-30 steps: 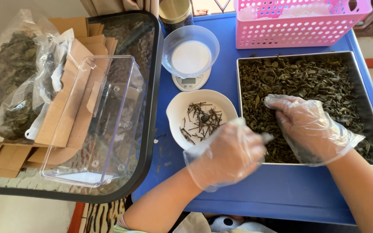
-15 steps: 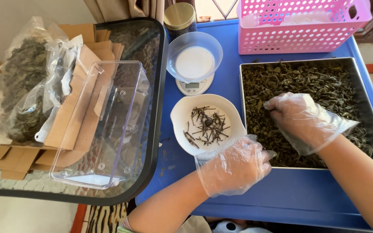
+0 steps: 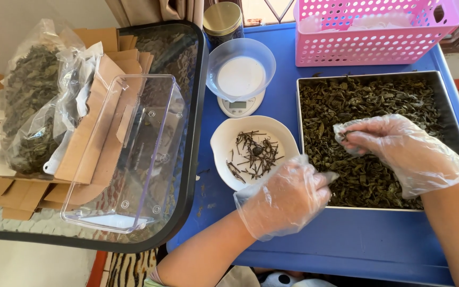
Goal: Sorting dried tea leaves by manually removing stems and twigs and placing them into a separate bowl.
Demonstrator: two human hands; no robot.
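A blue surface (image 3: pixel 346 234) is seen carrying a metal tray (image 3: pixel 455 133) filled with dried leaves (image 3: pixel 367 101), a pink basket (image 3: pixel 367 32) behind it, a white bowl (image 3: pixel 221 141) of stems (image 3: pixel 256 151) and a small scale (image 3: pixel 237 103). The gloved right hand (image 3: pixel 399 146) is held over the leaves, fingertips pinched narrowly on a few of them. The gloved left hand (image 3: pixel 282 199) is curled loosely at the tray's near corner, beside the bowl; what it holds cannot be told
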